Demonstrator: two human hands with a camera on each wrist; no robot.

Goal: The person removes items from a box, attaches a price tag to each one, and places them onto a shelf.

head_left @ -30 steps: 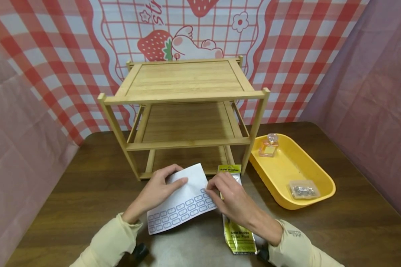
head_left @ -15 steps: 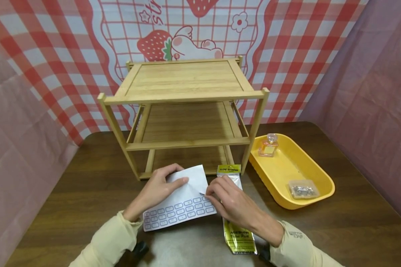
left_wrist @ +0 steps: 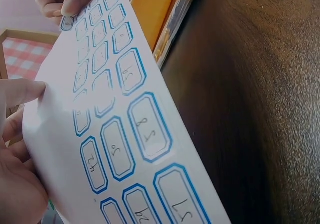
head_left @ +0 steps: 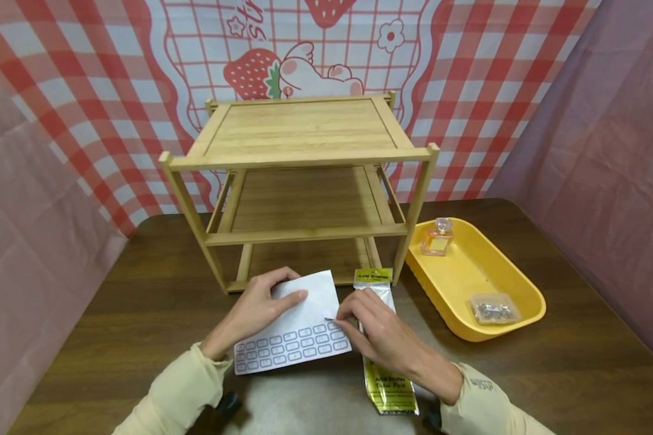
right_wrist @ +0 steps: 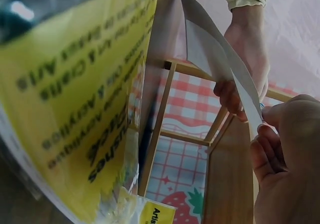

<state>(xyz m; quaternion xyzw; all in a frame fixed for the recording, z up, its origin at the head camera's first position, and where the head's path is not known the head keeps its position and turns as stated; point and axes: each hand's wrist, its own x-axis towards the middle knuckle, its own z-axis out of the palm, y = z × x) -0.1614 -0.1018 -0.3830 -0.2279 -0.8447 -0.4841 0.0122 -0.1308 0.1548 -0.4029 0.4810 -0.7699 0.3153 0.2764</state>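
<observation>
R fingers (head_left: 355,308) pinch lbl (left_wrist: 67,23)

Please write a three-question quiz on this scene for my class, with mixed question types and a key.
1. Multiple choice: how many shelf levels does the wooden rack show? A) two B) three C) four
2. True or false: the glass bottle is inside the yellow tray.
3. Short answer: which of the hands has its thumb on the plain part of the label sheet?

Key: 1. B. 2. True. 3. The left hand; the right hand pinches a single label.
</observation>
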